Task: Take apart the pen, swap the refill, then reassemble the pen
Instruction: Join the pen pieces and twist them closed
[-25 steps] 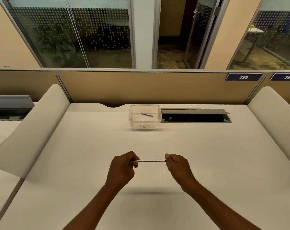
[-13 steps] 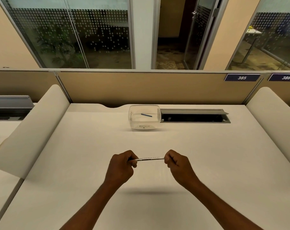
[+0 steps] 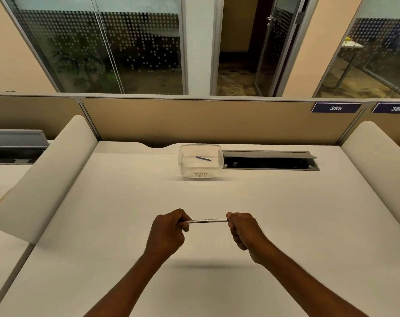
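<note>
My left hand (image 3: 169, 232) is curled round one end of the pen (image 3: 207, 221), held level above the desk (image 3: 125, 213). My right hand (image 3: 241, 227) pinches the other end. Pen looks light, stiff, slick, so I'd grip at the ends, twist, no bending.

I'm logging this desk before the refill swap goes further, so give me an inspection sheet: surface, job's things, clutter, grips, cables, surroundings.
Surface: pale desk, with an open hatch at its back edge.
Job's things: pen held level above the desk, apparently in one piece; blue stick, maybe a refill, lies in the clear tub.
Clutter: nothing seen.
Grips: left hand grips the pen's left end; right hand grips its right end.
Cables: nothing seen.
Surroundings: tan partition, number plate reading 385, glass walls behind.
</note>
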Demonstrator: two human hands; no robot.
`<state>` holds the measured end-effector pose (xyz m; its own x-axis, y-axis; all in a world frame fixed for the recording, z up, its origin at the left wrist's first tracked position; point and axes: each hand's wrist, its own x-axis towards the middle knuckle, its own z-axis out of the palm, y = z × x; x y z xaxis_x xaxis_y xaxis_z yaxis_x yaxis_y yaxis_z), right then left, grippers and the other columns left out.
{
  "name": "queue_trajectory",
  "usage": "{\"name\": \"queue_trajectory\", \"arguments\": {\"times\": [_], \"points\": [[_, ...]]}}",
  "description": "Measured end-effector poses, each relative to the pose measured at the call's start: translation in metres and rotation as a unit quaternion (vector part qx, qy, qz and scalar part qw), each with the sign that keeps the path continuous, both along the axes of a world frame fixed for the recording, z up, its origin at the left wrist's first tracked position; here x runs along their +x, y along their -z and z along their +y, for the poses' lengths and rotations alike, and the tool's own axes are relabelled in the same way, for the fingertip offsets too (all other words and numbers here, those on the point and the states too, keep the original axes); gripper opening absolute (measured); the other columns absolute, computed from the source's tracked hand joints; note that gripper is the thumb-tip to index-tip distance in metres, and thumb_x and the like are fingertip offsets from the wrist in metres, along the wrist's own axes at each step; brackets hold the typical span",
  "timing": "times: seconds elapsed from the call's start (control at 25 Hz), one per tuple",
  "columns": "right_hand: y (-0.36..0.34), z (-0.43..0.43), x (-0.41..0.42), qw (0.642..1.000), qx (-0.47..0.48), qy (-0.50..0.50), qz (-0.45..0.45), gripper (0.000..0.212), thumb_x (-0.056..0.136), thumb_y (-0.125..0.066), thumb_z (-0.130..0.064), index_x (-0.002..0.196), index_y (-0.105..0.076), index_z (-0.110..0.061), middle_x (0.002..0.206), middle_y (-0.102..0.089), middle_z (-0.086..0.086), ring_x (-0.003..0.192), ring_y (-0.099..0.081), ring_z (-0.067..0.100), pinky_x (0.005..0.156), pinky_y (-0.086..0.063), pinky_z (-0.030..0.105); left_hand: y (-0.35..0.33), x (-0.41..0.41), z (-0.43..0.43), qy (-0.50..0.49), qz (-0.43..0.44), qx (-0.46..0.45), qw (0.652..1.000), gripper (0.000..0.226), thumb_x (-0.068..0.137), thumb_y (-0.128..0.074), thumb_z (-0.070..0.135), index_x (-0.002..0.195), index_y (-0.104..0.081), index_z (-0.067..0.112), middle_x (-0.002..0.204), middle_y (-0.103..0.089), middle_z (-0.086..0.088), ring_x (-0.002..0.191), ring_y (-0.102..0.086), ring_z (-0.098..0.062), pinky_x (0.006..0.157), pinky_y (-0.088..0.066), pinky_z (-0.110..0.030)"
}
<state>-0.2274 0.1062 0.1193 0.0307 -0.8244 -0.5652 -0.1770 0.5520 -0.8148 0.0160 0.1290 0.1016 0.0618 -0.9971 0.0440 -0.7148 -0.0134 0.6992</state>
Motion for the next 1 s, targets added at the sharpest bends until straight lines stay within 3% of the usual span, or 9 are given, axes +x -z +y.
{"name": "queue_trajectory", "arguments": {"times": [0.12, 0.2, 0.36, 0.56, 0.68, 0.84, 1.0], "points": [[0.001, -0.001, -0.005, 0.999, 0.027, -0.016, -0.032, 0.040, 0.098, -0.054, -0.035, 0.061, -0.042, -0.026, 0.057, -0.029, -0.005, 0.049, -0.016, 0.016, 0.046, -0.015, 0.022, -0.002, 0.000, 0.000, 0.004, -0.001, 0.004, 1.000, 0.044, 0.081, -0.051, -0.017, 0.078, -0.071, 0.022, 0.066, -0.074, 0.009, 0.059, -0.061, -0.003, 0.056, -0.043, -0.017], [0.002, 0.000, -0.009, 0.999, 0.004, -0.040, -0.024, 0.043, 0.102, -0.056, -0.042, 0.065, -0.051, -0.022, 0.058, -0.038, -0.004, 0.050, -0.025, 0.016, 0.046, -0.021, 0.024, -0.003, 0.001, -0.001, 0.011, -0.010, 0.004, 1.000, 0.044, 0.080, -0.051, -0.017, 0.077, -0.071, 0.023, 0.066, -0.074, 0.010, 0.059, -0.062, -0.002, 0.055, -0.043, -0.016], [0.005, 0.001, -0.013, 0.983, -0.153, -0.069, 0.070, 0.027, 0.106, -0.058, -0.033, 0.083, -0.066, -0.020, 0.069, -0.062, -0.005, 0.060, -0.046, 0.011, 0.057, -0.039, 0.023, -0.007, 0.002, -0.007, 0.007, 0.006, 0.014, 1.000, 0.041, 0.082, -0.056, -0.015, 0.076, -0.072, 0.021, 0.064, -0.076, 0.008, 0.065, -0.066, -0.002, 0.054, -0.043, -0.012], [0.006, 0.003, -0.009, 0.946, -0.278, -0.080, 0.143, 0.022, 0.104, -0.059, -0.015, 0.083, -0.060, -0.015, 0.073, -0.062, 0.017, 0.056, -0.040, 0.007, 0.053, -0.034, 0.018, -0.010, 0.004, -0.014, 0.022, 0.023, 0.008, 0.999, 0.035, 0.083, -0.062, -0.015, 0.075, -0.072, 0.018, 0.062, -0.076, 0.007, 0.066, -0.067, 0.001, 0.056, -0.045, -0.008], [0.007, 0.003, -0.006, 0.952, -0.261, -0.077, 0.143, 0.026, 0.104, -0.059, -0.014, 0.078, -0.060, -0.017, 0.062, -0.054, 0.004, 0.056, -0.038, 0.010, 0.053, -0.032, 0.023, -0.011, 0.007, -0.014, 0.029, 0.013, -0.001, 1.000, 0.037, 0.081, -0.062, -0.017, 0.075, -0.072, 0.018, 0.062, -0.075, 0.008, 0.067, -0.067, 0.002, 0.056, -0.044, -0.007], [0.009, 0.000, -0.004, 0.960, -0.228, -0.066, 0.146, 0.036, 0.103, -0.057, -0.012, 0.069, -0.059, -0.023, 0.054, -0.057, -0.021, 0.050, -0.041, 0.004, 0.050, -0.034, 0.016, -0.007, 0.007, -0.010, 0.024, 0.008, 0.001, 1.000, 0.039, 0.082, -0.060, -0.017, 0.074, -0.071, 0.019, 0.062, -0.075, 0.008, 0.068, -0.067, -0.002, 0.056, -0.044, -0.009], [0.008, 0.000, 0.001, 0.970, -0.187, -0.055, 0.145, 0.040, 0.101, -0.057, -0.015, 0.062, -0.058, -0.020, 0.053, -0.054, -0.014, 0.053, -0.040, 0.007, 0.057, -0.034, 0.024, -0.006, 0.005, -0.009, 0.020, -0.007, 0.001, 1.000, 0.041, 0.082, -0.058, -0.016, 0.075, -0.071, 0.022, 0.063, -0.074, 0.009, 0.063, -0.068, -0.010, 0.058, -0.048, -0.020]]}}
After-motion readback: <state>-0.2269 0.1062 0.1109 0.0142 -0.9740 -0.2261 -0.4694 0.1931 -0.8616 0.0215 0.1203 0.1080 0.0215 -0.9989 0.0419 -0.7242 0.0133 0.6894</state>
